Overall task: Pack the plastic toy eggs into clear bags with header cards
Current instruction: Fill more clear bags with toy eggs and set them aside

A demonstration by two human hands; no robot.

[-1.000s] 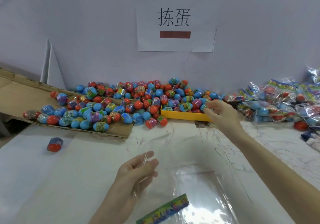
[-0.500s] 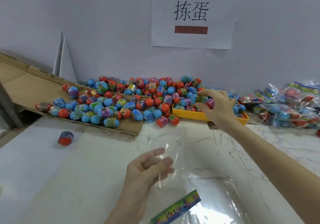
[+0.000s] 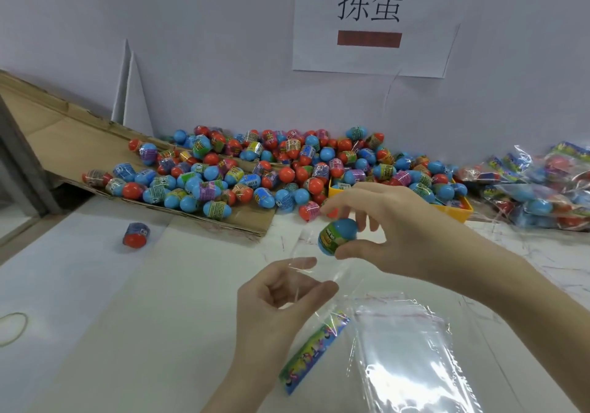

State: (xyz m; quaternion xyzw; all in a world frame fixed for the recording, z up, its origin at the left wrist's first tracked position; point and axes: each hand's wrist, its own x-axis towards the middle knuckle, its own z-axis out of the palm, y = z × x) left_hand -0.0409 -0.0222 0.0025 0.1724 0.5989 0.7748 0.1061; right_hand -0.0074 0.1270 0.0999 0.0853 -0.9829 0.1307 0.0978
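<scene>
My right hand (image 3: 399,230) has come back from the yellow tray (image 3: 459,210) at the far side of the worktop (image 3: 95,301), where half a second ago it was reaching into the heap. Now it carries 1 egg (image 3: 336,236), blue with a green printed band, pinched between my thumb below and my fingertips above. That means the pick is done, and I judge the next step is to drop the egg into the bag.

My left hand (image 3: 281,297) has stayed near me, and its thumb and forefinger pinch the upper edge of the clear bag (image 3: 319,288). The film rises from that pinch toward the egg, so the mouth looks partly lifted, though I cannot tell how far it gapes because the plastic is almost invisible there. The header card (image 3: 314,353) of this bag trails down to the near right of my left wrist.

The egg hangs just above and to the right of my left fingers, near them but not touching. To the right of the card lies a stack of empty bags (image 3: 412,358), flat on the worktop. The loose eggs (image 3: 255,170) lie far behind both hands, spilling over the cardboard sheet (image 3: 57,144), and the filled packs (image 3: 542,195) pile up at the far right.
</scene>
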